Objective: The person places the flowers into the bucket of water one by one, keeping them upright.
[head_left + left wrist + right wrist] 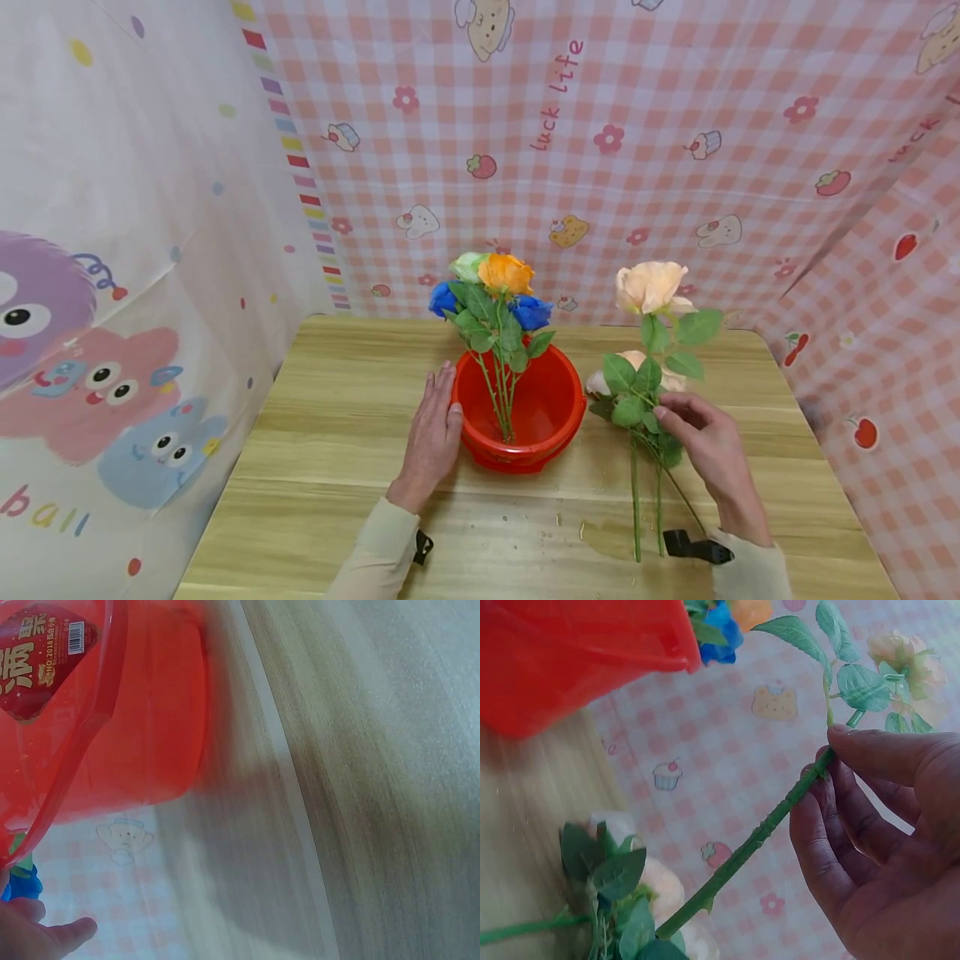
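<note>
A red plastic bucket (pixel 525 457) stands on the table, with an orange rose (pixel 506 273), a pale green-white rose (pixel 468 266) and blue roses (pixel 531 313) leaning upright in it. Along the bucket's left side rests my left hand (pixel 429 433), its fingers straight. To the right, my right hand (pixel 711 446) pinches the green stem (pixel 757 838) of a peach rose (pixel 651 287) between thumb and fingers. That bloom is raised above other pale roses (pixel 673 382), which lie on the table beside the bucket. Their leaves overlap, so some stems are hard to tell apart.
The wood-grain table (pixel 337 442) carries water drops and a small puddle (pixel 611 537) in front of the bucket. Checked pink cloth (pixel 420 167) hangs behind and at the right; a white printed cloth (pixel 187 292) hangs at the left.
</note>
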Demonstrator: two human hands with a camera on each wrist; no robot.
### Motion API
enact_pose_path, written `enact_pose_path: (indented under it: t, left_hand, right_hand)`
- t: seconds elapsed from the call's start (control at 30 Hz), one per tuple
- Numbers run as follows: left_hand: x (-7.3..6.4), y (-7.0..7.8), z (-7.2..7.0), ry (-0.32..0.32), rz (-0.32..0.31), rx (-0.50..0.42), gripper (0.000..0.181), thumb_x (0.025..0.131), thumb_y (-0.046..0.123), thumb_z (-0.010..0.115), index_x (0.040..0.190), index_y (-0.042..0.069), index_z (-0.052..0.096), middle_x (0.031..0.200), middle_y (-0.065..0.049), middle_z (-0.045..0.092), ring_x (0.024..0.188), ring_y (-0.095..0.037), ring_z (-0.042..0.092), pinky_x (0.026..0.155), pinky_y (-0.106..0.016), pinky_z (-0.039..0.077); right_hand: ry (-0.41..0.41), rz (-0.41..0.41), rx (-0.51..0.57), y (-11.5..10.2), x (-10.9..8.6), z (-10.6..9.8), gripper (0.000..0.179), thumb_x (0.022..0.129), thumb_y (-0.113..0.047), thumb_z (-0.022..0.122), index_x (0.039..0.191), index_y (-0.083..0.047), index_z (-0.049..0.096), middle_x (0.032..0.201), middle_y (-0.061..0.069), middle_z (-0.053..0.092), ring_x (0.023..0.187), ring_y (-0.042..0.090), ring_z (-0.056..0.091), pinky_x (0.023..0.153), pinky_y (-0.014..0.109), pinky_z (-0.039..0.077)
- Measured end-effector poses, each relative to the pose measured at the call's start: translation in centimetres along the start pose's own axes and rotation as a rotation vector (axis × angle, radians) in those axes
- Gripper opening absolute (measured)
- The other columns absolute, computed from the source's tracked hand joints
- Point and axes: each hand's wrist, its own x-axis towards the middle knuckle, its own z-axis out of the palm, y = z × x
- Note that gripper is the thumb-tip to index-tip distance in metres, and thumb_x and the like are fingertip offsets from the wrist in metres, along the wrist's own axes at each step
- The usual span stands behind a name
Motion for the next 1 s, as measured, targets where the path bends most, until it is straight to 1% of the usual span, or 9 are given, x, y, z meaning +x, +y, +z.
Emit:
enact_pose_path:
  t: [0.17, 0.37, 0.5, 0.57, 0.73, 1.0]
  left_hand:
    - [-0.1, 0.0, 0.0, 0.001, 0.004, 0.003, 0.057, 0.108, 0.021, 0.039, 0.161, 0.003, 0.033, 0.167, -0.012, 0.033, 0.155, -0.036, 0.025, 0.124, -0.054, 0.028]
    - [-0.1, 0.0, 0.0, -0.016, -0.016, 0.007, 0.058, 0.108, 0.022, 0.038, 0.162, 0.005, 0.031, 0.168, -0.009, 0.031, 0.157, -0.031, 0.022, 0.126, -0.049, 0.024]
    - [-0.1, 0.0, -0.1, -0.002, 0.007, 0.0, 0.057, 0.108, 0.021, 0.038, 0.162, 0.003, 0.033, 0.167, -0.011, 0.033, 0.155, -0.034, 0.024, 0.125, -0.051, 0.026]
    - [0.0, 0.0, -0.1, 0.006, 0.018, -0.004, 0.057, 0.108, 0.021, 0.039, 0.161, 0.002, 0.034, 0.166, -0.012, 0.034, 0.155, -0.036, 0.026, 0.124, -0.052, 0.027]
    - [0.0, -0.1, 0.0, 0.015, 0.027, -0.009, 0.057, 0.107, 0.021, 0.039, 0.16, 0.001, 0.035, 0.166, -0.013, 0.034, 0.155, -0.035, 0.026, 0.125, -0.051, 0.026]
    - [-0.1, -0.1, 0.0, 0.019, 0.022, -0.005, 0.057, 0.107, 0.021, 0.04, 0.16, 0.002, 0.035, 0.166, -0.012, 0.034, 0.155, -0.034, 0.025, 0.125, -0.05, 0.026]
  right_hand:
    - [0.011, -0.02, 0.009, -0.8, 0.2, 0.8, 0.033, 0.098, -0.021, 0.072, 0.12, 0.004, 0.07, 0.103, -0.012, 0.07, 0.092, 0.005, 0.064, 0.074, 0.019, 0.055]
    - [0.011, -0.036, 0.045, -1.7, 0.6, 1.7, 0.033, 0.098, -0.02, 0.073, 0.121, 0.003, 0.071, 0.106, -0.009, 0.07, 0.093, 0.004, 0.064, 0.075, 0.017, 0.055]
    - [0.006, -0.045, 0.088, -2.3, 0.7, 2.2, 0.033, 0.098, -0.018, 0.073, 0.122, 0.004, 0.07, 0.11, -0.005, 0.069, 0.095, 0.005, 0.064, 0.077, 0.017, 0.055]
    - [0.006, -0.046, 0.11, -2.6, 0.8, 2.5, 0.033, 0.097, -0.016, 0.074, 0.122, 0.005, 0.07, 0.111, -0.005, 0.069, 0.096, 0.005, 0.064, 0.078, 0.017, 0.055]
    - [0.016, -0.055, 0.141, -3.5, 0.9, 3.3, 0.031, 0.096, -0.014, 0.075, 0.119, 0.006, 0.07, 0.106, -0.008, 0.07, 0.094, 0.006, 0.064, 0.078, 0.016, 0.054]
    - [0.019, -0.113, 0.186, -5.0, 1.4, 4.4, 0.028, 0.095, -0.012, 0.075, 0.115, 0.007, 0.072, 0.1, -0.01, 0.071, 0.091, 0.007, 0.065, 0.075, 0.016, 0.053]
